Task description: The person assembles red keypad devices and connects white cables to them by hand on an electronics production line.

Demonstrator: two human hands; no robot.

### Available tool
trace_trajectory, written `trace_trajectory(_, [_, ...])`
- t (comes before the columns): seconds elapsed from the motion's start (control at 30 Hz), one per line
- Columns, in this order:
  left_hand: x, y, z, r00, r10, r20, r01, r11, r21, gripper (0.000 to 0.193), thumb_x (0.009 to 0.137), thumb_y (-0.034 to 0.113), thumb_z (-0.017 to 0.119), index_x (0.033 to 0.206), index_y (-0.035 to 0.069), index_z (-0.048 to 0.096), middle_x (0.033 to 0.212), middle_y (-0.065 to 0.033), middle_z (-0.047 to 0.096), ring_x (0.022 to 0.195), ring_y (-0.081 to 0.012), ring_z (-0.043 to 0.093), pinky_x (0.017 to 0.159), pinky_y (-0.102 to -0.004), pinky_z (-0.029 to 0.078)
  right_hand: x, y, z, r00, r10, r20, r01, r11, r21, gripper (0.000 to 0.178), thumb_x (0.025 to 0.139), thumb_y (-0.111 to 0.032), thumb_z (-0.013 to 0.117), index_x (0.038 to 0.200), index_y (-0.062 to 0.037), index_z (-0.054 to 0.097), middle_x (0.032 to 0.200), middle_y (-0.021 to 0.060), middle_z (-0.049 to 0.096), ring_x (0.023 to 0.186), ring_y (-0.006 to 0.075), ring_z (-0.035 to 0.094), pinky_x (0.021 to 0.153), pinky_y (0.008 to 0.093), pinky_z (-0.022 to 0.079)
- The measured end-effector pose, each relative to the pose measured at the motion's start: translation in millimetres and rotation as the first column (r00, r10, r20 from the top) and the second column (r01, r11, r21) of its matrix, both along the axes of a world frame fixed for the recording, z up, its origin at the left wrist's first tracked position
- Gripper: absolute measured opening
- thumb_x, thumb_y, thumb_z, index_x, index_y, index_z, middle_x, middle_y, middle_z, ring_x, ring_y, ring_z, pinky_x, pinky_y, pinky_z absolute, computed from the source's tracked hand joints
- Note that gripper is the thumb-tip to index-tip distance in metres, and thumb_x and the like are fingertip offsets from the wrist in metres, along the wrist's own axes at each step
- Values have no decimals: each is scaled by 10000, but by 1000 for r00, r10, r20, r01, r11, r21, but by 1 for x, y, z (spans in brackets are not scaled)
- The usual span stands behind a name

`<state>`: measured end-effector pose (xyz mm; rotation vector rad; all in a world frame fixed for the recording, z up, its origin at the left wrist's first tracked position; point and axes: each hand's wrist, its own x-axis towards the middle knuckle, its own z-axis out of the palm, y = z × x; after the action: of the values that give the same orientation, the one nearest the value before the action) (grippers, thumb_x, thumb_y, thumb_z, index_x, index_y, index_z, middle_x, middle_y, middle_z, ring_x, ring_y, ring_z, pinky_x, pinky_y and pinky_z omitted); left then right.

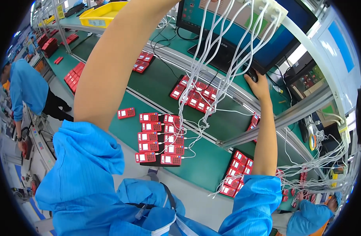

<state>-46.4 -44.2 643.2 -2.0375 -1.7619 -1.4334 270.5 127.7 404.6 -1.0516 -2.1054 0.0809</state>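
Head view, looking down a green-matted assembly bench (157, 82). Right hand (258, 87), right of centre, rests over a small black mouse (251, 74) below the dark monitor (243, 35); fingers curled together over it. Left arm rises past the upper edge, so that hand is out of frame and its fingers cannot be judged.

Progress, as a judgement: two neat columns of red handheld terminals (159, 143) at centre are already plugged into thin white cables (212, 51) hanging from an overhead bar. One loose red unit (126, 113) left of them appears uncabled. More sit at lower right (237, 173).

Materials: glossy plastic casings, limp rubbery leads, brushed aluminium rails (267, 126), crinkled blue smock sleeves (86, 165).
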Motion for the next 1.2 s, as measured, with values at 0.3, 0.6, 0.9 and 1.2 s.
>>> trace_trajectory(0.3, [4,-15,5,998,39,-58,-40,999,-21,325,661,313,696,616,-10,692,605,-168,653,630,-292,674,655,-356,545,0,3,-2,1000,-1,11,1,1000,-1,503,788,-303,713,1210,-49,609,1186,236,587,1087,392,553,948,400,431])
trace_trajectory(0.6, [1,13,2,979,56,-196,-50,998,38,351,655,268,692,601,-75,637,616,-238,627,642,-344,664,635,-384,533,6,-3,-5,998,-18,55,16,999,28,554,795,-297,710,1275,-67,555,1227,239,562,1117,397,544,949,402,429])
trace_trajectory(0.9, [-4,1,-4,971,63,-229,-13,977,212,609,769,265,666,1224,-108,509,1128,-331,596,1084,-374,604,964,-379,456,-4,3,0,999,-4,34,3,999,37,449,807,-309,717,1118,3,632,1060,245,631,972,391,588,877,405,449])
trace_trajectory(1.2, [-106,-119,-455,435,479,763,-571,802,-178,315,943,169,559,1174,-40,512,1271,-204,499,1095,-299,570,957,-365,453,-1,-5,3,996,-25,81,31,996,-79,454,850,-300,670,1201,-20,605,1230,258,569,1150,407,532,965,399,422])
